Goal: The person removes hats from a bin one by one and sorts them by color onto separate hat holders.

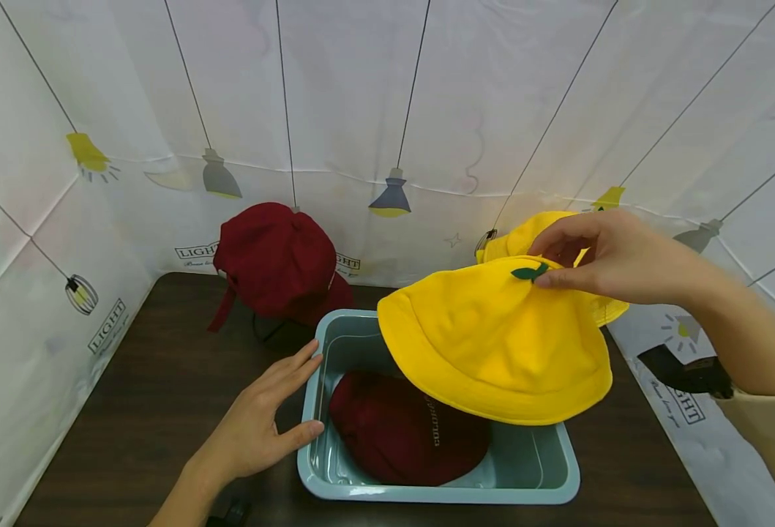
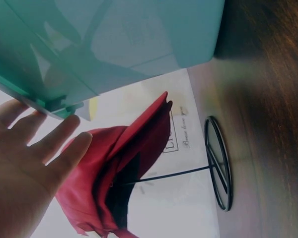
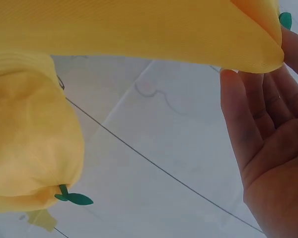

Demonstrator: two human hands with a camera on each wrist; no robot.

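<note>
My right hand (image 1: 631, 260) pinches a yellow bucket hat (image 1: 492, 337) at the crown, by its green leaf tab, and holds it above the right part of a light blue plastic bin (image 1: 440, 494). Inside the bin lies a dark red baseball cap (image 1: 394, 432) with pale lettering, partly hidden by the yellow hat's brim. With fingers spread and fairly straight, my left hand (image 1: 255, 424) touches the bin's left rim. Behind the held hat is a second yellow bucket hat (image 3: 30, 139), whose green leaf shows in the right wrist view.
Another dark red cap (image 1: 275, 256) sits on a black wire stand (image 2: 174, 174) at the table's back left. The dark wood table (image 1: 183, 366) meets a white printed curtain (image 1: 334, 88) behind and at both sides.
</note>
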